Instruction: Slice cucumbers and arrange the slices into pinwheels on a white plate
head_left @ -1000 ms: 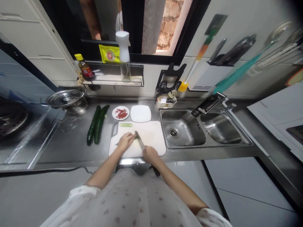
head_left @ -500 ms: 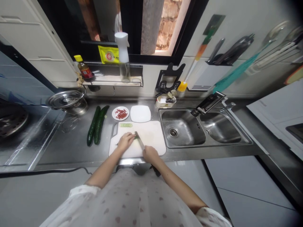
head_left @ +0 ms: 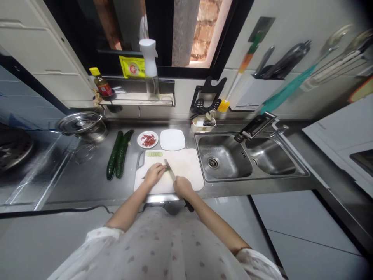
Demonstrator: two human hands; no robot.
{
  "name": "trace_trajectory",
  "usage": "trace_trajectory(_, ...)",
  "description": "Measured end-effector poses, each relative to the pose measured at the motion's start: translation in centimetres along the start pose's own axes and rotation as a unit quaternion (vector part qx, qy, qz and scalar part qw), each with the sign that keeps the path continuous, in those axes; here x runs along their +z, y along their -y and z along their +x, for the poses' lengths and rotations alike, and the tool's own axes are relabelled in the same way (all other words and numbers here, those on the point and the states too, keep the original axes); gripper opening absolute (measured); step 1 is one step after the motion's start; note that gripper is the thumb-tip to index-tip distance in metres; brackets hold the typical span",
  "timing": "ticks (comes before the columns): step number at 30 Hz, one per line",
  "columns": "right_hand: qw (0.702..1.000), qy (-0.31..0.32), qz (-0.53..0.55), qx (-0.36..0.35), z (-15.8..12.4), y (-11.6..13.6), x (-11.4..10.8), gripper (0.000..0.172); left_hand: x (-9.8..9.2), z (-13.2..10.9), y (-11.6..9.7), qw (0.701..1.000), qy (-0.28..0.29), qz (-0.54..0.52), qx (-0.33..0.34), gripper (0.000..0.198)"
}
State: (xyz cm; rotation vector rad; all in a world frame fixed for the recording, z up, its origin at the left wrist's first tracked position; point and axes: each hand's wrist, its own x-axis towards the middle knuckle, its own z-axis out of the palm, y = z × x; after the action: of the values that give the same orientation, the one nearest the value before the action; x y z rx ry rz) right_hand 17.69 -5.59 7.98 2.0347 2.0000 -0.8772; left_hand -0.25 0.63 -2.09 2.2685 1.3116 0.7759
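Observation:
My right hand [head_left: 183,186] is closed around the handle of a kitchen knife [head_left: 169,170], its blade slanting up and left over the white cutting board [head_left: 189,165]. With bent fingers, my left hand [head_left: 155,174] presses a piece of cucumber [head_left: 166,168] onto the board, right beside the blade. Most of that piece is hidden under the hand; a dark tip shows at its left. Along the board's upper left lies a row of overlapping cucumber slices [head_left: 154,154]. Two whole cucumbers [head_left: 119,155] rest side by side on the counter left of the board.
Behind the board stand a plate of chopped red pieces [head_left: 148,139] and a white square plate [head_left: 172,140]. A double sink [head_left: 224,157] with a black faucet [head_left: 253,128] adjoins on the right. A lidded steel pot [head_left: 84,126] sits at the left. Bottles stand on a wall shelf [head_left: 136,102].
The knife and my right hand have shifted slightly up and left, the blade tip now reaching a little farther past my left fingertips. My left hand stays on the cucumber.

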Motion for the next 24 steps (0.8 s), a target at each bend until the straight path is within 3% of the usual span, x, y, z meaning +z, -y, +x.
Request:
trace_trajectory(9, 0.999, 0.027, -0.022, 0.023, -1.6, -0.5, 0.1, 0.031, -0.3, 0.0, -0.3, 1.000, 0.003, -0.013, -0.009, 0.025)
trace_trajectory(24, 1.000, 0.007, 0.000, 0.003, -0.3, -0.8, 0.5, 0.031, 0.0, 0.0, 0.1, 1.000, 0.004, -0.016, 0.001, 0.025)
